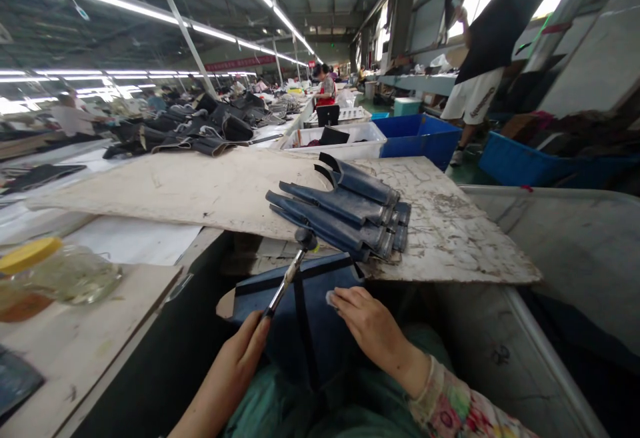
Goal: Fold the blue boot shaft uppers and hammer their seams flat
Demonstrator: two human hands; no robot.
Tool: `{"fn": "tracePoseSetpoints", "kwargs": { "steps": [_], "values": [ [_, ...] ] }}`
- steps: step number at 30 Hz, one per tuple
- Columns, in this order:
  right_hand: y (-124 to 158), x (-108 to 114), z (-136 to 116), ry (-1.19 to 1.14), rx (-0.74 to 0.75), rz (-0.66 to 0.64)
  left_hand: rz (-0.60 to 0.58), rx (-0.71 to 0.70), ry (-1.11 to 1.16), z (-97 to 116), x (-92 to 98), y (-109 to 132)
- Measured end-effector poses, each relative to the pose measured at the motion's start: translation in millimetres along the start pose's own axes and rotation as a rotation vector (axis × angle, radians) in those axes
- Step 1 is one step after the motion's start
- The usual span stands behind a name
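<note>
My left hand (249, 340) is closed around the dark grip of a hammer (286, 283). Its metal shaft slants up to a black head at the near edge of the work board. Below it, a dark blue leather-like panel (325, 315) with black strips across it lies over my lap, its far edge by the board. At the panel's right side is my right hand (367, 323), fingers bent and pressed together. A small whitish bit (331, 299) shows at these fingertips; whether it is held or worn on a finger, I cannot tell. The thumb is hidden.
Several folded blue pieces (345, 208) are stacked on the worn board (450, 238). A yellow-lidded jar (90, 275) lies at left. Beyond are a white bin (360, 149), a blue bin (420, 138) and heaped dark pieces (220, 121). A person (487, 45) stands at right.
</note>
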State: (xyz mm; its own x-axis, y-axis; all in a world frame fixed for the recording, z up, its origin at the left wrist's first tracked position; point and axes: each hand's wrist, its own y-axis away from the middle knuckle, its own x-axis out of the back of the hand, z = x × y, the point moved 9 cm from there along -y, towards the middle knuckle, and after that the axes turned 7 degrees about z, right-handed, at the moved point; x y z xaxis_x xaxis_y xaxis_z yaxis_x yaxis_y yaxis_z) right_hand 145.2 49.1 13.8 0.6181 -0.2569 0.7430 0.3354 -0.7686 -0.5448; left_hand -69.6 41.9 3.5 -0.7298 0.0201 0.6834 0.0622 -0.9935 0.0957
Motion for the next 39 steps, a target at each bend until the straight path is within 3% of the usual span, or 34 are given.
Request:
{"fn": "tracePoseSetpoints", "kwargs": {
  "steps": [5,9,14,19,23,28,32,36,39],
  "values": [
    [-0.1,-0.6,0.8,0.000,-0.019,0.006,-0.059,-0.007,-0.122,7.2,-9.1,-0.7],
    [-0.4,-0.4,-0.7,-0.001,-0.014,0.001,-0.067,-0.084,-0.051,31.8,-18.5,-0.9],
    [-0.1,-0.4,-0.5,0.004,-0.027,-0.005,-0.171,-0.112,-0.156,50.1,-43.8,-5.0],
    [-0.4,0.4,-0.6,0.026,-0.017,0.005,-0.115,-0.156,-0.117,60.7,-45.3,-11.1],
    [-0.2,1.6,-1.4,0.016,-0.001,0.017,-0.123,-0.092,-0.168,43.6,-32.6,0.4],
    [1.5,1.4,-1.8,0.006,0.016,0.042,0.047,-0.002,-0.108,5.9,15.1,21.6],
    [2.5,0.7,-0.4,-0.017,0.012,0.052,0.055,0.087,-0.175,-30.2,37.6,34.3],
    [2.3,-0.2,0.0,-0.026,0.013,0.049,0.236,0.102,-0.177,-53.8,67.7,47.9],
    [2.4,-1.9,-0.2,-0.022,0.011,0.036,0.265,0.162,-0.201,-83.7,77.6,59.1]
  ]
}}
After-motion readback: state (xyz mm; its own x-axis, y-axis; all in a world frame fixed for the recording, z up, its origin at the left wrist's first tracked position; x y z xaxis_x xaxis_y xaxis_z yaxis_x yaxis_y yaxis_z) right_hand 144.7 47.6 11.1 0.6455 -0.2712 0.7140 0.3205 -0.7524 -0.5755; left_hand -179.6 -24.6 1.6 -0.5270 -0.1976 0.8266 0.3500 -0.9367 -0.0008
